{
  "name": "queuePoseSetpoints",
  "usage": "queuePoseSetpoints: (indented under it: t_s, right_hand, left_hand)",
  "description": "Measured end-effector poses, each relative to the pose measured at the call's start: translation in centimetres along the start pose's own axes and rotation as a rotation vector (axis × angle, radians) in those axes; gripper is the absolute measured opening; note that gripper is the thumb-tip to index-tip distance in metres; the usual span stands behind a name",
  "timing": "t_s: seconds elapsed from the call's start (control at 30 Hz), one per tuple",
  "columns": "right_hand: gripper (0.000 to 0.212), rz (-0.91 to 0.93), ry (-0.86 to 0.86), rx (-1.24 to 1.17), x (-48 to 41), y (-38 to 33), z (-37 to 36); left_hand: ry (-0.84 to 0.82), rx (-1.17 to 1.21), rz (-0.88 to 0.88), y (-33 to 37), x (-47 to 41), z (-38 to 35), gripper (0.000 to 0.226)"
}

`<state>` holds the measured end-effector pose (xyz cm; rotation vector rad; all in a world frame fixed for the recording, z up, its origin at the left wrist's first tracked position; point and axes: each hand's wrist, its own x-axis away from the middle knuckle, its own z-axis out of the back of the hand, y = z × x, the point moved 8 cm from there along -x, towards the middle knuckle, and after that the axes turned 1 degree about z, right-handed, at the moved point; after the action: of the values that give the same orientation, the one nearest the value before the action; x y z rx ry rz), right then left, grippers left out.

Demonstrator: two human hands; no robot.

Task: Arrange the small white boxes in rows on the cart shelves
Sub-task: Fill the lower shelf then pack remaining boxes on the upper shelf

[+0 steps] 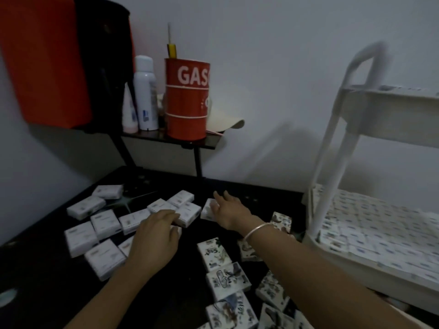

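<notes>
Several small white boxes (104, 224) lie scattered on the dark table (40, 281), some plain side up at the left, others with a printed picture (215, 256) at the lower right. My left hand (154, 238) rests palm down on boxes in the middle, fingers bent over one box (187, 216). My right hand (229, 210), with a bangle on the wrist, reaches forward with fingers spread and touches a white box (207, 210). The white cart (356, 162) stands at the right; its lower shelf (380, 233) holds rows of boxes.
A small black raised shelf (171, 141) at the back carries a red can marked GAS (186, 98), a white spray bottle (145, 93) and a small tube. A red and black bag (59, 60) hangs at the upper left. The wall is close behind.
</notes>
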<state>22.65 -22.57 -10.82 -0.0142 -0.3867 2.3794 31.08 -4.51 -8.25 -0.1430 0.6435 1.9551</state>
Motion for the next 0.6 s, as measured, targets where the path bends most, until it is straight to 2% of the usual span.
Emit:
queuePoseSetpoints:
  t_s: [0.1, 0.17, 0.27, 0.37, 0.6]
  right_hand:
    - [0.063, -0.071, 0.005, 0.026, -0.8, 0.6, -0.7]
    - [0.061, -0.063, 0.054, 0.063, -0.6, 0.4, -0.3]
    - [0.064, 0.012, 0.128, -0.049, 0.2, -0.3, 1.2]
    - [0.073, 0.058, 0.175, -0.168, 1.4, -0.7, 2.5]
    - [0.049, 0.122, 0.234, -0.188, 5.0, -0.8, 3.5]
  left_hand:
    - [-0.008, -0.012, 0.058, -0.2, -2.2, -0.5, 0.039]
    - [0.007, -0.067, 0.083, -0.1, -3.5, -0.6, 0.035]
    - [-0.065, -0.226, 0.104, 0.2, -5.0, -1.4, 0.028]
    - [-0.158, -0.283, 0.114, 0.3, -6.4, -2.2, 0.031]
    - [-0.335, -0.051, 0.056, 1.6, -7.6, -3.7, 0.036]
